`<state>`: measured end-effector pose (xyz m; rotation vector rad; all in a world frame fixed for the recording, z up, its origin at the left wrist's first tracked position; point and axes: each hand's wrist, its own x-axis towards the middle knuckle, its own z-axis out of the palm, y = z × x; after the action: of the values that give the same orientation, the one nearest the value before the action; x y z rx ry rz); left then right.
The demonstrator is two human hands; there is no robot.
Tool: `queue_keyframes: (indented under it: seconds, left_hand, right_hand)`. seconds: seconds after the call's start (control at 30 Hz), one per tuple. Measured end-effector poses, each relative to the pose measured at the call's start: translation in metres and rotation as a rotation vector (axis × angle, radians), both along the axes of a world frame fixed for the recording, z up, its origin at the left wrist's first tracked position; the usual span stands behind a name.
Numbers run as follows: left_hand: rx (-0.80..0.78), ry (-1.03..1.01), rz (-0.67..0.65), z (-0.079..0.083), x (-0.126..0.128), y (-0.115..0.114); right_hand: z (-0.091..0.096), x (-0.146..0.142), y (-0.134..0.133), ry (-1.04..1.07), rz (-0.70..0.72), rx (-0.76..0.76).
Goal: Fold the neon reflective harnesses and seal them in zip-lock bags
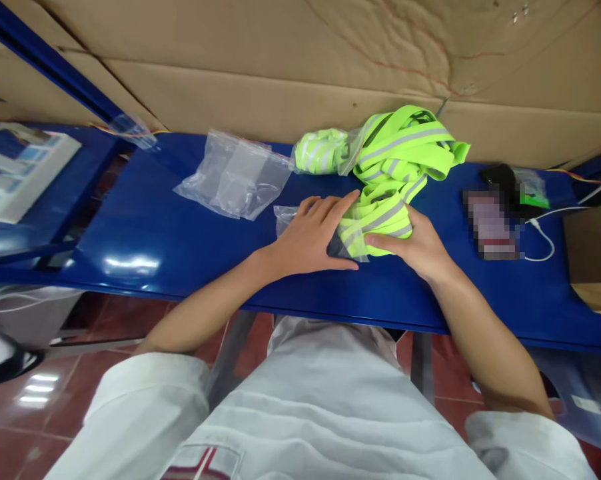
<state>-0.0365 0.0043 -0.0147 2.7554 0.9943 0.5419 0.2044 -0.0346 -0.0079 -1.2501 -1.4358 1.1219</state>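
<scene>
My right hand (423, 247) grips a folded bundle of neon yellow-green reflective strap (383, 220), its thumb pressed across the near side. Clear film of a small plastic bag (358, 243) lies against the left end of that bundle. Over the bag rests my left hand (313, 237), fingers and thumb spread wide and fingertips beside the bundle. Part of the bag shows left of this hand; the palm hides the middle of it. Just behind, a larger loose pile of the same strap (405, 147) touches the held bundle.
Behind my hands sits a bagged strap roll (320, 152), with clear zip bags (240, 177) to its left. A blurred phone (493, 227) with a white cable and a cardboard box (595, 253) are on the right. A cardboard wall (230, 93) backs the blue table (145, 220).
</scene>
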Motion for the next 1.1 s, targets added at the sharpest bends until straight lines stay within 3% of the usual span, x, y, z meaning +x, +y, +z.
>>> queue_keyframes:
  seconds: [0.17,0.4,0.57,0.67,0.8,1.1]
  left_hand:
    - [0.132,0.038,0.089,-0.012,0.008,-0.008]
    - [0.171,0.002,0.142,-0.01,0.016,-0.016]
    - [0.152,-0.007,0.152,-0.012,0.015,-0.012]
    - [0.108,-0.018,0.16,-0.013,0.013,-0.009]
    - [0.054,-0.042,0.173,-0.012,0.012,-0.008]
    - [0.128,-0.037,0.157,-0.024,0.021,-0.013]
  right_hand:
    - [-0.003,-0.011,0.0,0.069,-0.034,-0.103]
    - [-0.012,-0.023,-0.003,0.217,-0.021,-0.16]
    - [-0.023,-0.027,-0.005,0.011,-0.084,0.084]
    - [-0.022,-0.023,-0.005,-0.15,-0.028,0.168]
    - [-0.016,-0.015,-0.005,-0.25,0.025,0.192]
    - [-0.025,-0.026,-0.008,-0.237,-0.075,0.128]
